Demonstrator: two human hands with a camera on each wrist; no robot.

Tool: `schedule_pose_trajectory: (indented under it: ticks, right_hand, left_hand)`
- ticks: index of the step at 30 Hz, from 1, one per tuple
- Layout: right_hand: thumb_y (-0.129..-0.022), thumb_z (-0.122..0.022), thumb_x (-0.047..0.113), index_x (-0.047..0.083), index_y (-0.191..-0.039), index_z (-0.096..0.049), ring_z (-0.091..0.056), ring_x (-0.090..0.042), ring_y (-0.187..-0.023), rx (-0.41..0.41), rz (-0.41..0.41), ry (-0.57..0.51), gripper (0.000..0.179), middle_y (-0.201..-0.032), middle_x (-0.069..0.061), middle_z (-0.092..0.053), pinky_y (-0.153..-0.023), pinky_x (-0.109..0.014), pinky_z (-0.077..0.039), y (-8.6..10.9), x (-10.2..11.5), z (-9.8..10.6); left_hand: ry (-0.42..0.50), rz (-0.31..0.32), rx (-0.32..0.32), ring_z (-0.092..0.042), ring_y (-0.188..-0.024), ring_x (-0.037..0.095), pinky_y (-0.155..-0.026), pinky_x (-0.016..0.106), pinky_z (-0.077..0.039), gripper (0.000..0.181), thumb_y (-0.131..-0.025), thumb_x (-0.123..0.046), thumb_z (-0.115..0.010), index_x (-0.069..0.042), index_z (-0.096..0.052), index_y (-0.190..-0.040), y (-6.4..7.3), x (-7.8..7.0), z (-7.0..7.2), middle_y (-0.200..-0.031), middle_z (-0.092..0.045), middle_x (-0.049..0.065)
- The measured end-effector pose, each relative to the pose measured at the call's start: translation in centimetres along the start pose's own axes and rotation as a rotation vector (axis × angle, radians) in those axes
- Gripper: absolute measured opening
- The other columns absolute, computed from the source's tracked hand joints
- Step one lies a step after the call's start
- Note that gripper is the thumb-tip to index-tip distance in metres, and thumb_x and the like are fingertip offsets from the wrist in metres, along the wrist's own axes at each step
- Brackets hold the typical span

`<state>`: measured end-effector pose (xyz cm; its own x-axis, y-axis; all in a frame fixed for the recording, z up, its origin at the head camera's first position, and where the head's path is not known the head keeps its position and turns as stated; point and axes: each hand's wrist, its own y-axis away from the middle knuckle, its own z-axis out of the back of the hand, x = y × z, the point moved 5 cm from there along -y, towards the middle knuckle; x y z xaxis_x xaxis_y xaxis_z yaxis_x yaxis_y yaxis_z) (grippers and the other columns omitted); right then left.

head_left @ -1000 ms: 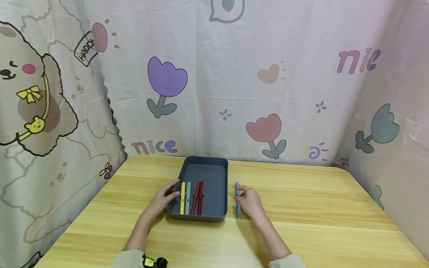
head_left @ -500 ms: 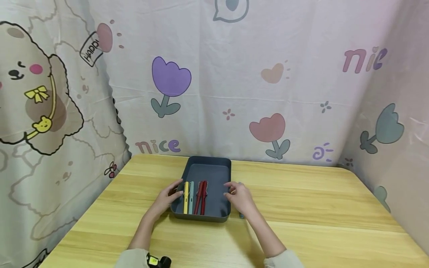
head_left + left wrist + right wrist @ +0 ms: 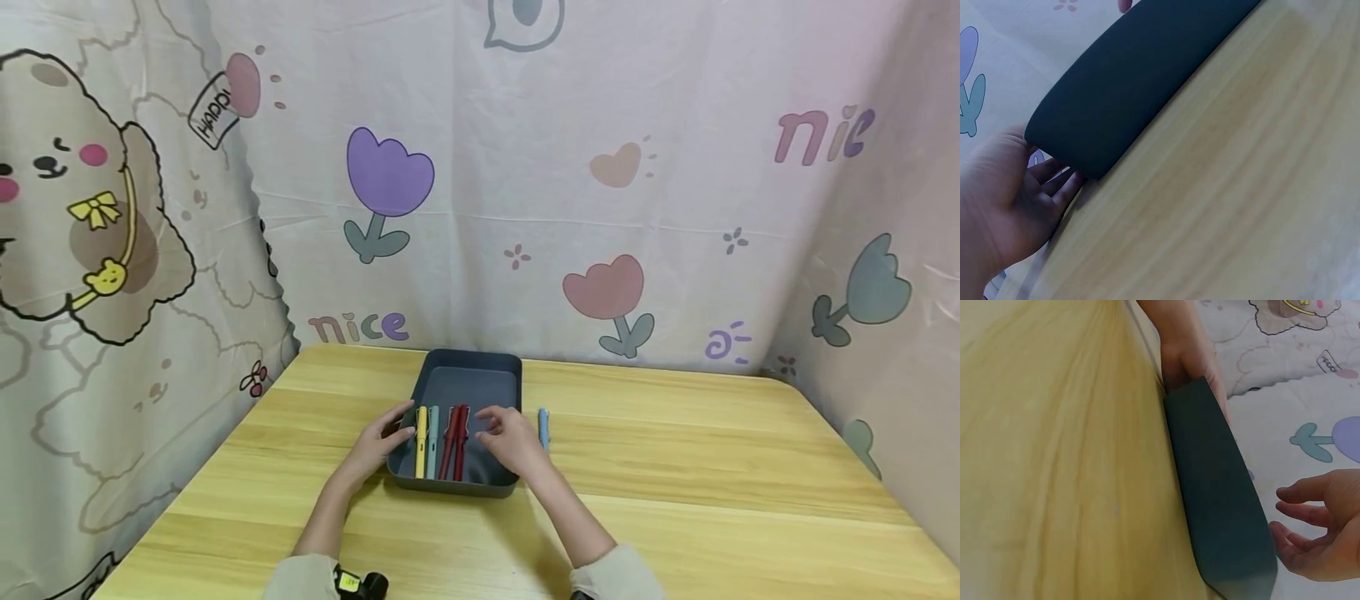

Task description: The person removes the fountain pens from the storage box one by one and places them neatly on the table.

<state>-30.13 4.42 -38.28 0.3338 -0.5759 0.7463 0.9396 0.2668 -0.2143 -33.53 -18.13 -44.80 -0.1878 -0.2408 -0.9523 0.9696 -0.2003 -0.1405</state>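
Note:
A dark grey tray lies on the table. Inside, side by side along its left half, are a yellow pen, a teal pen, a red pen and a second red pen. My left hand holds the tray's left wall, thumb at the rim; the left wrist view shows fingers against the outside. Over the tray's right half hovers my right hand, its fingers loosely bent, holding nothing. Right of the tray a blue pen lies on the table, its lower part hidden by that hand.
The wooden table extends to both sides of the tray. Behind it hangs a printed cloth with flowers and lettering, which also runs along both sides. A small black device sits at my left wrist.
My right hand has left the blue pen and moved left over the tray. The blue pen stays on the table. My left hand keeps its place at the tray; the head view has shifted slightly.

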Motion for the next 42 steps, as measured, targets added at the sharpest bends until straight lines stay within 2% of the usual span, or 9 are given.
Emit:
schedule_pose_trajectory:
  ticks: [12,21,28,37,42]
  right_hand:
    - [-0.085,-0.065,0.009,0.004,-0.107,-0.065,-0.057,-0.017,-0.074,0.070,-0.042,-0.042,0.023,-0.082,-0.003,-0.058,-0.059,-0.031,-0.046,-0.6,-0.8,-2.5]
    - [-0.085,-0.066,0.011,0.006,-0.104,-0.066,-0.054,-0.015,-0.066,0.088,-0.068,-0.058,0.019,-0.077,-0.001,-0.059,-0.057,-0.031,-0.044,-1.1,-1.8,-4.0]
    - [-0.084,-0.067,0.011,0.006,-0.104,-0.066,-0.051,-0.015,-0.062,0.104,-0.087,-0.063,0.020,-0.074,-0.001,-0.058,-0.054,-0.030,-0.042,-1.3,-2.0,-4.6]
    - [-0.085,-0.066,0.011,0.008,-0.104,-0.067,-0.045,-0.015,-0.060,0.111,-0.140,-0.103,0.019,-0.073,-0.001,-0.054,-0.052,-0.028,-0.036,-1.3,-2.5,-4.7]
    - [-0.084,-0.066,0.009,0.008,-0.102,-0.066,-0.042,-0.014,-0.056,0.101,-0.122,-0.105,0.018,-0.069,-0.002,-0.052,-0.050,-0.027,-0.034,-1.2,-2.4,-4.8]
  left_hand:
    - [-0.010,-0.010,-0.010,-0.031,-0.127,0.038,-0.100,0.048,-0.029,0.053,-0.092,-0.015,-0.057,-0.003,-0.037,-0.140,0.2,-0.3,-0.1,-0.141,-0.032,0.024]
    - [0.003,-0.020,-0.001,-0.031,-0.127,0.038,-0.101,0.048,-0.029,0.052,-0.092,-0.012,-0.056,-0.002,-0.038,-0.140,0.1,-0.3,-0.2,-0.141,-0.032,0.024]
    - [0.019,0.004,0.021,-0.030,-0.126,0.042,-0.100,0.050,-0.028,0.050,-0.093,-0.006,-0.054,0.005,-0.035,-0.138,1.5,-3.5,-0.4,-0.140,-0.030,0.029]
    - [0.020,-0.004,0.022,-0.032,-0.125,0.043,-0.098,0.049,-0.032,0.050,-0.093,-0.007,-0.054,0.005,-0.036,-0.138,1.4,-3.1,-0.5,-0.138,-0.031,0.029]
    - [0.016,0.005,0.009,-0.032,-0.125,0.042,-0.099,0.050,-0.030,0.050,-0.093,-0.007,-0.054,0.005,-0.036,-0.138,1.4,-3.3,-0.4,-0.138,-0.032,0.029]
